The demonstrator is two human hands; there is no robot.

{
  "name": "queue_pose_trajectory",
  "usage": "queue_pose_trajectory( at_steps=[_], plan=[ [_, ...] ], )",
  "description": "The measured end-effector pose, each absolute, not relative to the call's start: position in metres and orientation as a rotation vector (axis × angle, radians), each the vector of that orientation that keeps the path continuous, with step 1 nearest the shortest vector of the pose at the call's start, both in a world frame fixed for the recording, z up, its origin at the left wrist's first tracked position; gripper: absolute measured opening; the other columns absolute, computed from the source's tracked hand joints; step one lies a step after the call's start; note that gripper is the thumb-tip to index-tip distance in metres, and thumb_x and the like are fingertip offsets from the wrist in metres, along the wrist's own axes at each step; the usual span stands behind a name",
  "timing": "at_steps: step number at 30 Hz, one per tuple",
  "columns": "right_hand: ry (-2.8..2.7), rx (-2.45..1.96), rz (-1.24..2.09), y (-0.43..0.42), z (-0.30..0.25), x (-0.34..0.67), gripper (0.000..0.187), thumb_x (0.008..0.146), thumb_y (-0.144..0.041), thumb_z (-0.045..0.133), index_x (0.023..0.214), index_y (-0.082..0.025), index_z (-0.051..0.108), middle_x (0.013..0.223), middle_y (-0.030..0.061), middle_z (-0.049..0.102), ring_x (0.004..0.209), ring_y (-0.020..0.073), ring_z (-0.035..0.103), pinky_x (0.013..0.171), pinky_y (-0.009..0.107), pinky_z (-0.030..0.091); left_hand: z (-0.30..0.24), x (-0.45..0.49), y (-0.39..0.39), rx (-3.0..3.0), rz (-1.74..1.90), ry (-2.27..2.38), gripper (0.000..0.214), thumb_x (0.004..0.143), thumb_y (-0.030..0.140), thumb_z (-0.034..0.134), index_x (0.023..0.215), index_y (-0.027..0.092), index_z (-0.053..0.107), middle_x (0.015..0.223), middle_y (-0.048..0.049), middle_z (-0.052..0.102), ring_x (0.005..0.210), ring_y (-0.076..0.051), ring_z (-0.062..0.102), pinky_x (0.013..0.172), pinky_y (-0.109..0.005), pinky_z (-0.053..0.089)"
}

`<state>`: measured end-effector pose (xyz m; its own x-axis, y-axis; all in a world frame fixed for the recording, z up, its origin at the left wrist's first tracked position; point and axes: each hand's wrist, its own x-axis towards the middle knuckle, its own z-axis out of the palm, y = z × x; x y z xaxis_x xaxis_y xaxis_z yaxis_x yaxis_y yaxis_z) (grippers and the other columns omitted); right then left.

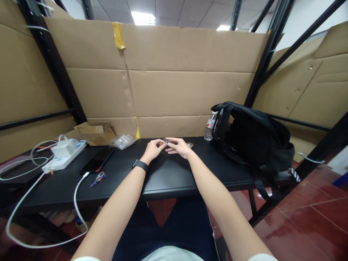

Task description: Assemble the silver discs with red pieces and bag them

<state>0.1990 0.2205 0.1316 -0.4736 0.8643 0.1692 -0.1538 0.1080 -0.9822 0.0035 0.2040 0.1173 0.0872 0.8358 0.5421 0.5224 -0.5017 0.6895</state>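
Observation:
My left hand (153, 149), with a dark band on its wrist, is closed in a pinch at the near side of a small shiny piece (166, 143). My right hand (178, 147) grips the same piece from the other side, thumb and fingers around it. The piece looks metallic and ring-like, but fingers cover most of it and I cannot tell its kind. Both hands are over the back middle of the black table (170, 177). Just behind my right hand a small round silvery thing (190, 145) lies on the tabletop, partly hidden.
On the right stand a black backpack (252, 137) and a water bottle (209, 127). On the left are a cardboard box (96, 133), a clear plastic bag (123, 141), a phone (96, 161), small keyring-like items (98, 179), a white power strip (65, 156) and a looping white cable (77, 203).

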Motion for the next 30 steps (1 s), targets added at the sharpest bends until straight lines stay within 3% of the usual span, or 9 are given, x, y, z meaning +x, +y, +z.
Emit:
queue_pose_trajectory(
  at_steps=[3, 7, 10, 16, 20, 24, 30],
  plan=[
    [-1.542, -0.71, 1.51, 0.218, 0.132, 0.198, 0.042, 0.081, -0.023, 0.081, 0.122, -0.023, 0.071, 0.128, 0.0098, 0.067, 0.076, 0.0161, 0.078, 0.075, 0.032, 0.067, 0.118, 0.002, 0.204, 2.057, 1.375, 1.379, 0.02, 0.084, 0.036, 0.066, 0.091, 0.02, 0.077, 0.089, -0.0058, 0.079, 0.082, -0.021, 0.073, 0.078, -0.03, 0.055],
    [-1.608, -0.671, 1.441, 0.219, 0.131, 0.196, 0.059, 0.07, -0.018, 0.088, 0.125, -0.021, 0.07, 0.113, 0.0085, 0.073, 0.075, 0.0159, 0.076, 0.074, 0.032, 0.066, 0.119, 0.002, 0.203, 2.076, 1.362, 1.401, 0.019, 0.084, 0.034, 0.067, 0.091, 0.02, 0.077, 0.089, -0.0052, 0.08, 0.084, -0.021, 0.073, 0.079, -0.029, 0.055],
    [-1.705, -0.743, 1.267, 0.226, 0.128, 0.196, 0.057, 0.072, -0.019, 0.085, 0.127, -0.022, 0.068, 0.109, 0.0072, 0.074, 0.075, 0.0154, 0.074, 0.073, 0.032, 0.064, 0.119, 0.002, 0.204, 2.082, 1.365, 1.456, 0.018, 0.087, 0.032, 0.064, 0.093, 0.021, 0.078, 0.091, -0.0045, 0.079, 0.085, -0.021, 0.073, 0.081, -0.029, 0.054],
    [-1.873, -1.08, 0.542, 0.244, 0.122, 0.204, 0.056, 0.081, -0.021, 0.076, 0.134, -0.025, 0.059, 0.119, 0.0083, 0.071, 0.112, 0.0224, 0.065, 0.106, 0.045, 0.047, 0.118, -0.006, 0.21, 2.002, 1.448, 1.701, 0.023, 0.086, 0.016, 0.057, 0.099, 0.02, 0.075, 0.105, -0.0073, 0.074, 0.084, -0.02, 0.068, 0.09, -0.033, 0.052],
    [-2.014, -1.187, 0.213, 0.252, 0.12, 0.204, 0.047, 0.095, -0.026, 0.06, 0.141, -0.03, 0.052, 0.138, 0.011, 0.061, 0.131, 0.0306, 0.051, 0.108, 0.057, 0.037, 0.118, -0.009, 0.212, 1.965, 1.443, 1.797, 0.023, 0.082, 0.013, 0.059, 0.097, 0.021, 0.074, 0.103, -0.0061, 0.071, 0.083, -0.019, 0.067, 0.088, -0.033, 0.053],
    [-2.011, -1.114, 0.304, 0.26, 0.119, 0.198, 0.048, 0.101, -0.033, 0.047, 0.148, -0.028, 0.041, 0.142, 0.0123, 0.057, 0.129, 0.0275, 0.053, 0.106, 0.054, 0.039, 0.118, -0.008, 0.211, 1.977, 1.409, 1.838, 0.023, 0.081, 0.013, 0.06, 0.098, 0.021, 0.073, 0.103, -0.0055, 0.07, 0.085, -0.019, 0.067, 0.087, -0.031, 0.052],
    [-2.101, -1.094, 0.414, 0.262, 0.115, 0.2, 0.041, 0.102, -0.038, 0.048, 0.142, -0.027, 0.047, 0.135, 0.0119, 0.061, 0.124, 0.0266, 0.057, 0.106, 0.05, 0.041, 0.117, -0.008, 0.211, 2.047, 1.308, 1.892, 0.025, 0.083, 0.013, 0.058, 0.103, 0.023, 0.071, 0.106, -0.0041, 0.071, 0.093, -0.019, 0.067, 0.091, -0.031, 0.051]
  ],
)
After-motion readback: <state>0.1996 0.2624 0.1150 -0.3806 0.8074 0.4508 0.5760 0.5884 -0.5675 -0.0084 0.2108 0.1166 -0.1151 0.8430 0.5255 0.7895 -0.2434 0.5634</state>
